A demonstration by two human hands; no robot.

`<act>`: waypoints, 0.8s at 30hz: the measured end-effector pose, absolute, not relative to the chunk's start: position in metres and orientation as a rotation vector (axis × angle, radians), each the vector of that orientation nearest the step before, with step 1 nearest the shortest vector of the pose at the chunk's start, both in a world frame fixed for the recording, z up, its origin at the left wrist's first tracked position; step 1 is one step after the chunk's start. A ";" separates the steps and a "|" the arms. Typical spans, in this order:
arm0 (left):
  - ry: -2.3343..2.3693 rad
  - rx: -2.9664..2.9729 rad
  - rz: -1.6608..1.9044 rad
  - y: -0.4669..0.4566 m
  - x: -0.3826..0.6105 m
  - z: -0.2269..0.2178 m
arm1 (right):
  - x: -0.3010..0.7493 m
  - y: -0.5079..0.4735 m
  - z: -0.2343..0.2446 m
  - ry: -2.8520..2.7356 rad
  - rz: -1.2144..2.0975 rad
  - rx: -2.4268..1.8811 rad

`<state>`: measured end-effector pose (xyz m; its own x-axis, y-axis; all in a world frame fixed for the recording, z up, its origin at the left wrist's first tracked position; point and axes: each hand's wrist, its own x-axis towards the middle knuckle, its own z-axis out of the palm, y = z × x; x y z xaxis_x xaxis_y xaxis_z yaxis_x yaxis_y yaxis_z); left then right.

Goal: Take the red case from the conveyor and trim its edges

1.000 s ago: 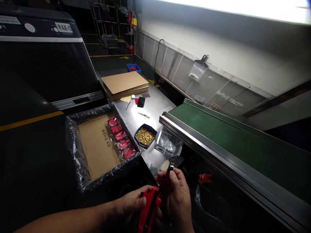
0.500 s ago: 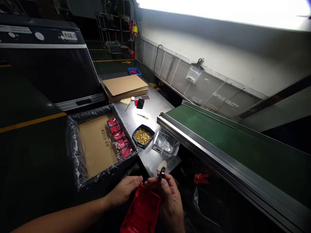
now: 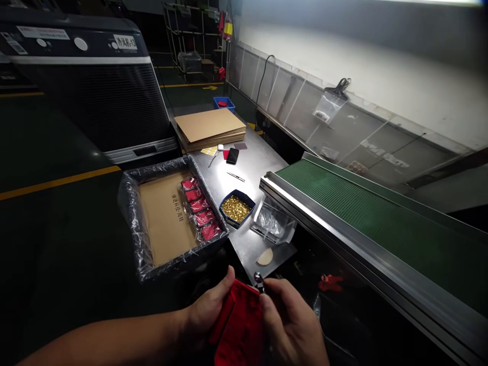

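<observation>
Red plastic casing (image 3: 238,325) sits at the bottom centre of the frame, held between both hands just below the near edge of the tabletop (image 3: 251,168). The left hand (image 3: 208,312) grips its left side, thumb lying along the upper edge and fingers curled under, which seems to steady the part so its textured face tilts up toward the camera. The right hand (image 3: 292,323) closes on the right side, thumb and forefinger pinching a small shiny metal piece (image 3: 259,279) right at the casing's top corner; held this high, the piece catches the light.

Toward centre left, a plastic-lined carton (image 3: 133,223) holds a row of red parts (image 3: 200,213) packed against its right wall, leaving most of the cardboard floor bare. Just right of it stands a blue tray of brass bits (image 3: 236,208), near the hands, then a clear bag (image 3: 272,223) tucked against the conveyor's metal rail. The green conveyor belt (image 3: 362,218) runs diagonally to the lower right, walling off that side. Open room lies mainly over the steel between the tray and the stacked cardboard sheets (image 3: 209,127) in the upper middle.
</observation>
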<state>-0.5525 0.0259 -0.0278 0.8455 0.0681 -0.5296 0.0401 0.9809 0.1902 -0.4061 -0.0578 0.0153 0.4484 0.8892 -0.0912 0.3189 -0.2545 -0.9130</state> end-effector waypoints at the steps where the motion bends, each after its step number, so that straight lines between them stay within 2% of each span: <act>1: 0.572 0.208 0.019 0.027 -0.553 -0.025 | -0.409 -0.059 0.017 -1.137 0.761 -1.829; 10: 0.592 0.211 0.038 0.033 -0.558 -0.018 | -0.413 -0.056 0.016 -1.633 0.576 -1.924; 18: 0.670 0.246 0.061 0.035 -0.559 -0.022 | -0.421 -0.055 0.020 -1.516 0.588 -2.034; 24: 0.681 0.310 0.064 0.037 -0.557 -0.021 | -0.417 -0.052 0.019 -1.606 0.516 -1.957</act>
